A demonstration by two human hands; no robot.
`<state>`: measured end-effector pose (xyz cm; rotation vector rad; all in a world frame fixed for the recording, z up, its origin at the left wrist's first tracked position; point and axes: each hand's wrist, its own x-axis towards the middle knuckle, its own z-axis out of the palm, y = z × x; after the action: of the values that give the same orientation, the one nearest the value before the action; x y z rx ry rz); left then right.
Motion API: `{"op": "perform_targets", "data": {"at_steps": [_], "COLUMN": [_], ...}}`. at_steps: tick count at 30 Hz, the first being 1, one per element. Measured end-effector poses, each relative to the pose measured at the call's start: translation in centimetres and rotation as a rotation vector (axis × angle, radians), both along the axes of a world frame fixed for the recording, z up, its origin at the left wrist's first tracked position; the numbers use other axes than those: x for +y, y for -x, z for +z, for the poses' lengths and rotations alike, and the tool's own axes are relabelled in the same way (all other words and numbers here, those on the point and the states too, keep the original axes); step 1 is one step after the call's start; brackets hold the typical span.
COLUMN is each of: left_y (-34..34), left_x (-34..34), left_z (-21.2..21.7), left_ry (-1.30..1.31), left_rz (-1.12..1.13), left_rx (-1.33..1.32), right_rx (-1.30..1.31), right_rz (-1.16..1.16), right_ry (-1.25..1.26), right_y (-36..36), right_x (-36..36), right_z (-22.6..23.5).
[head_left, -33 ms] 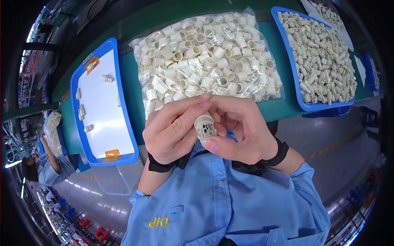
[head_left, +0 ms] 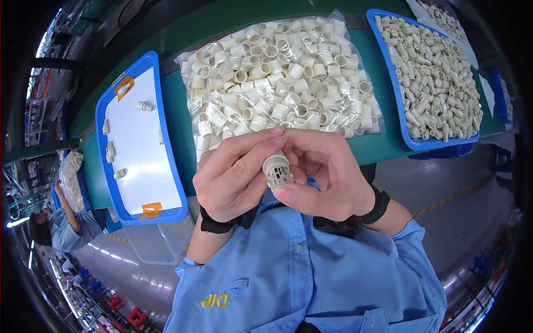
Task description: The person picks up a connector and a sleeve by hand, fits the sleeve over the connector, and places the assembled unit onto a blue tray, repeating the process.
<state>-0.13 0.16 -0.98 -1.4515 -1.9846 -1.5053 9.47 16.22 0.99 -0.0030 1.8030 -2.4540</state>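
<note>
Between my two hands is a cream plastic cylindrical part with a ring-like upper end and small dark slots in its side. My left hand closes on it from the left, its fingers bent and the fingertips meeting those of my right hand above the part. My right hand grips it from the right, with the thumb pressed along its lower end. Fingers partly hide the part. Just beyond my hands lies a clear plastic bag full of short cream plastic tubes.
To the left is a blue-rimmed tray with a white lining and several small cream parts. At the right, another blue tray is heaped with cream parts. All rest on a green tabletop. A person sits at the far left.
</note>
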Motion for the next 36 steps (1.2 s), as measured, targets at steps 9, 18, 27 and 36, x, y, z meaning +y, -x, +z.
{"op": "perform_targets", "data": {"at_steps": [9,18,27,36], "left_y": [0.3,10.2,5.7,7.7], "left_x": [-1.4,-16.8,-2.7,2.6], "left_z": [1.4,1.3,1.8,1.1], "left_ry": [0.184,0.857,0.521,0.912], "left_rz": [-0.002,0.908,0.35,0.436], "left_rx": [-0.016,-0.155,0.047,0.051], "right_rx": [-0.017,-0.054,-0.284,-0.266], "right_rz": [-0.038,-0.767,-0.42,-0.477], "right_ry": [-0.096,-1.283,-1.862,-1.75], "right_y": [-0.4,-5.0,-4.0,-4.3], "right_x": [2.2,20.0,22.3,22.6], "right_z": [-0.4,-3.1,-4.3,-3.6]}}
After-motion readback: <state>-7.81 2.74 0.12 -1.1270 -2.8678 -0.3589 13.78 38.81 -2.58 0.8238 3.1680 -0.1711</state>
